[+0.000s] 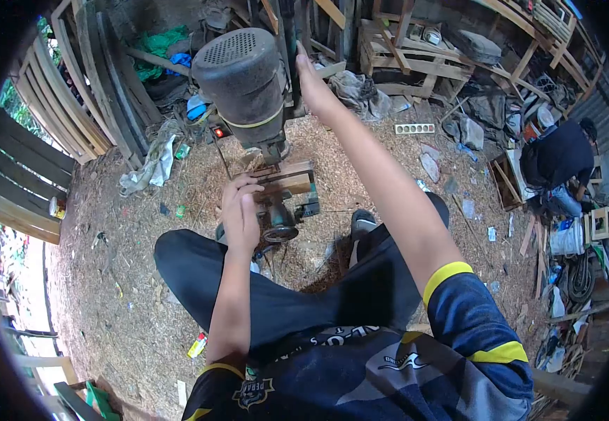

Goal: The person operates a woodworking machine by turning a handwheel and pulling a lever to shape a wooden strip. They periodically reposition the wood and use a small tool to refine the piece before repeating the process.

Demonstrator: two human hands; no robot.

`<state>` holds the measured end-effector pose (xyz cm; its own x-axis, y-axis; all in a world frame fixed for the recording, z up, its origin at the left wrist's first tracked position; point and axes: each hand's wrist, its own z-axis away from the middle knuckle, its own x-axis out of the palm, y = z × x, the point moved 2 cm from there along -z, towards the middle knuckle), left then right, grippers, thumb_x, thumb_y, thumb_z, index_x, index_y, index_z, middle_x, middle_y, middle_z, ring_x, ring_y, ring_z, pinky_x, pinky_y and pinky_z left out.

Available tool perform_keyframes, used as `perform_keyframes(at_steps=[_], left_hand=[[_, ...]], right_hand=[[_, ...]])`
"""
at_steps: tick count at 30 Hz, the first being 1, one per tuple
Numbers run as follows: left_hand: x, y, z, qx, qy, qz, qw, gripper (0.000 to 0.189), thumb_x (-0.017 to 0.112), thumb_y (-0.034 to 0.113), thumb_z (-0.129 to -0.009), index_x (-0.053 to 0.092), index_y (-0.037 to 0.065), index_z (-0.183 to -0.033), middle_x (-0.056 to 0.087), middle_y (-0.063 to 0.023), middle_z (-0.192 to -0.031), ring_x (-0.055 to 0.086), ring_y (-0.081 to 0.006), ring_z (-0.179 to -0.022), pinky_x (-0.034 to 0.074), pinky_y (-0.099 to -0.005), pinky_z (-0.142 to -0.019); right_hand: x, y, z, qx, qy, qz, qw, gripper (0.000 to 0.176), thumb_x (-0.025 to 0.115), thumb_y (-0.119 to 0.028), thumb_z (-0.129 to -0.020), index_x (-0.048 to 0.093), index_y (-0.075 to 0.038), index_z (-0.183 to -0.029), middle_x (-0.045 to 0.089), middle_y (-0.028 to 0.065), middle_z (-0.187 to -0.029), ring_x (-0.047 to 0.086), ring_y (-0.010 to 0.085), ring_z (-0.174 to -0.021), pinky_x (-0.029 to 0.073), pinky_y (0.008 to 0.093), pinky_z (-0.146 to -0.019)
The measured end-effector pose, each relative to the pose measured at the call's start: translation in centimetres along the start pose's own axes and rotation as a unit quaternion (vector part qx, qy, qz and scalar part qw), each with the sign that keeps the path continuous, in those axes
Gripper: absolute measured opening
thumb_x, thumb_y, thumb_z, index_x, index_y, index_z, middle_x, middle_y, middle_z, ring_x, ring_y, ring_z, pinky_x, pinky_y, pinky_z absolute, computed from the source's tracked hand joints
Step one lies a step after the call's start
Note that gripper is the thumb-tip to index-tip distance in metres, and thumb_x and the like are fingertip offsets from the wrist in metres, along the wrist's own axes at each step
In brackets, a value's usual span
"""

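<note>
In front of me stands a drill-type woodworking machine with a big dark motor housing (241,91) on top. Under its head, a piece of wood (292,184) lies across the work support. My left hand (240,210) is closed over the left end of this wood, fingers bent across its top. A round handwheel (280,234) sits below, close to my left hand. My right hand (313,88) is raised beside the motor, against a dark upright part of the machine. Most of its fingers are hidden, and what they grip does not show.
Wood shavings cover the ground (136,302). A red light (218,132) glows beside the motor. A white power strip (414,129) lies behind on the right. Another person (560,158) bends over wooden frames at far right. Planks (52,98) lean at left.
</note>
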<state>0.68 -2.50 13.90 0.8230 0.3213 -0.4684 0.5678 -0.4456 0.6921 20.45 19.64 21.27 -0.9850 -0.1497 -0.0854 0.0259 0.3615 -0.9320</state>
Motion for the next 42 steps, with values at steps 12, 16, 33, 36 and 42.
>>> perform_keyframes(at_steps=[12,16,33,36,42], left_hand=[[4.4,-16.0,9.6,-0.370,-0.445,-0.350,0.737,0.031,0.057,0.019,-0.093,0.075,0.002,-0.110,0.071,-0.0233,-0.118,0.069,-0.0395,-0.112,0.056,-0.0492,-0.092],[6.0,-21.0,13.5,-0.416,-0.528,-0.338,0.659,0.044,0.063,0.024,-0.093,0.066,0.004,-0.132,0.060,-0.0207,-0.143,0.058,-0.0387,-0.133,0.048,-0.0552,-0.105],[8.7,-24.5,22.1,-0.278,-0.350,-0.412,0.794,0.022,0.063,0.019,-0.094,0.064,0.015,-0.116,0.054,-0.0126,-0.124,0.053,-0.0338,-0.121,0.045,-0.0489,-0.099],[8.8,-25.0,22.7,-0.269,-0.323,-0.418,0.805,0.027,0.064,0.017,-0.092,0.065,0.019,-0.119,0.054,-0.0124,-0.123,0.050,-0.0338,-0.124,0.040,-0.0493,-0.104],[8.7,-27.6,23.2,-0.313,-0.372,-0.403,0.775,0.046,0.073,0.016,-0.083,0.064,0.022,-0.127,0.050,-0.0146,-0.131,0.044,-0.0342,-0.130,0.034,-0.0494,-0.107]], right_hand=[[9.8,12.5,25.3,0.295,-0.281,0.232,0.883,0.056,0.057,-0.034,-0.098,0.054,0.000,-0.143,0.062,0.0302,-0.132,0.059,0.0451,-0.124,0.046,0.0470,-0.107],[12.5,13.4,26.2,0.184,-0.226,0.293,0.911,0.067,0.058,-0.033,-0.097,0.040,0.001,-0.153,0.038,0.0313,-0.155,0.050,0.0460,-0.135,0.042,0.0448,-0.114],[13.2,16.9,29.8,0.244,-0.256,0.410,0.841,0.076,0.054,-0.039,-0.098,0.034,0.009,-0.154,0.036,0.0303,-0.159,0.050,0.0442,-0.138,0.046,0.0509,-0.110],[13.5,17.0,29.4,0.266,-0.263,0.403,0.835,0.076,0.055,-0.039,-0.098,0.033,0.008,-0.154,0.038,0.0312,-0.157,0.052,0.0442,-0.136,0.047,0.0522,-0.108],[13.7,15.7,28.2,0.287,-0.269,0.357,0.847,0.072,0.053,-0.036,-0.099,0.036,0.010,-0.151,0.040,0.0371,-0.152,0.047,0.0498,-0.137,0.040,0.0521,-0.115]])
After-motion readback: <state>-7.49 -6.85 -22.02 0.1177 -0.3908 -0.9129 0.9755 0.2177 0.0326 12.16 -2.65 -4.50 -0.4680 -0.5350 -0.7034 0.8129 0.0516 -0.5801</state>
